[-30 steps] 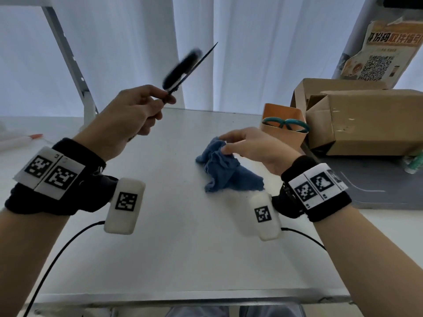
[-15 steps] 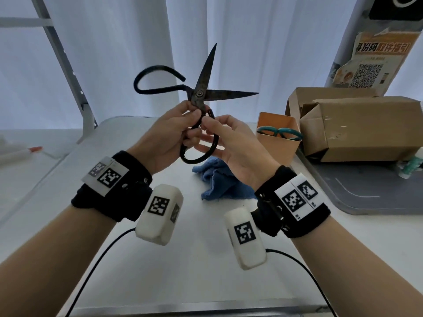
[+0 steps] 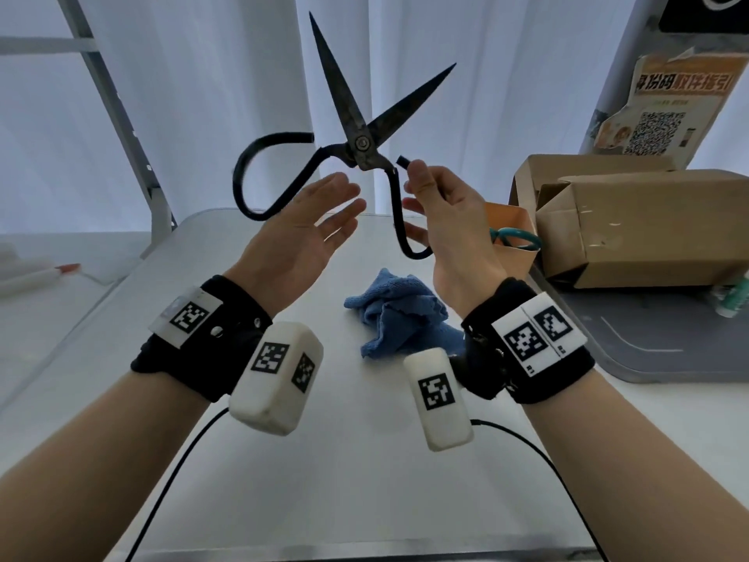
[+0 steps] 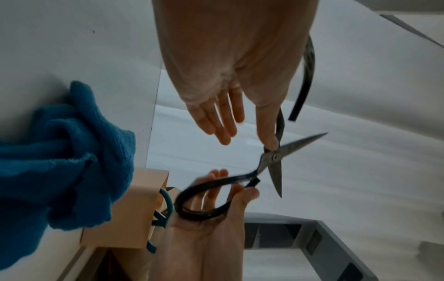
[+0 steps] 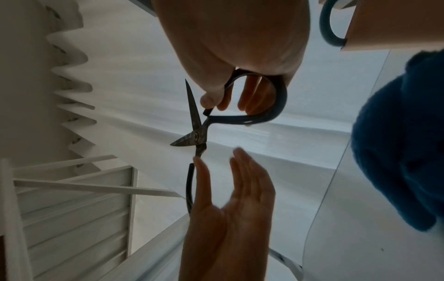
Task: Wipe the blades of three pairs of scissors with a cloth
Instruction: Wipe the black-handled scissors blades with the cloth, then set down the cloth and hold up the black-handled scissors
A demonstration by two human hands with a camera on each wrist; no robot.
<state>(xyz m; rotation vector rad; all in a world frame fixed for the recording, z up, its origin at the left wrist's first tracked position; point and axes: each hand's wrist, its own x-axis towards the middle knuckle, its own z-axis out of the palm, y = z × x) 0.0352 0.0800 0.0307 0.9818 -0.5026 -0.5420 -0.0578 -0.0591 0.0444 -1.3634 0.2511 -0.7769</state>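
Scissors [image 3: 360, 144], black w/ blades apart, are held up by right hand [image 3: 454, 221], curled round one loop. Left hand [image 3: 308, 233] is flat, maybe touching. Cloth [image 3: 399, 318] must be picked up next.

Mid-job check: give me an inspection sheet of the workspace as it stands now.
Surface: white table.
Job's things: black scissors held up, blades apart; blue cloth crumpled on the table, untouched; teal scissors in an orange holder.
Clutter: cardboard box on a grey tray; small bottle.
Hands: right hand grips one scissor loop; left hand open beside the other loop.
Cables: one black cable from each wrist unit.
Surroundings: white curtains; QR poster.
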